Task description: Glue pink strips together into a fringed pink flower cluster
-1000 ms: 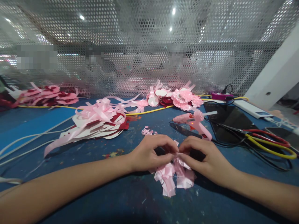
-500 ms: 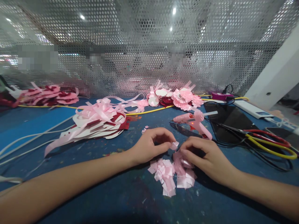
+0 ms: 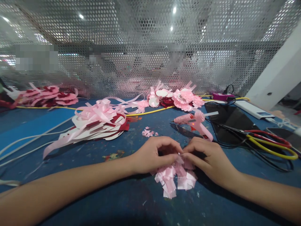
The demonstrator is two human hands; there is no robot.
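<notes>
My left hand (image 3: pixel 160 155) is closed in a pinch, with a small pink ribbon piece (image 3: pixel 179 158) at its fingertips. Opposite it, my right hand (image 3: pixel 210 160) pinches the upper part of a layered pink ribbon cluster (image 3: pixel 187 181); the fingertips of both hands meet there. Another pink ribbon cluster (image 3: pixel 168 183) lies on the table just left of it, partly under my left hand. The exact grip is hidden behind the fingers. Small pink ribbon scraps (image 3: pixel 148 132) lie beyond my left hand.
Behind my hands rests a pink glue gun (image 3: pixel 196 122). Scissors (image 3: pixel 270 141) with red and yellow handles lie right, near a black tablet (image 3: pixel 231 121). Left are white and red cutouts under pink ribbons (image 3: pixel 101 111). A yellow cable (image 3: pixel 150 112) crosses the blue table before a perforated metal panel (image 3: pixel 145 40).
My left hand has moved right and slightly toward me, bringing the small ribbon piece to the cluster at my right fingertips. The scraps behind it came into view. My right hand has barely moved.
</notes>
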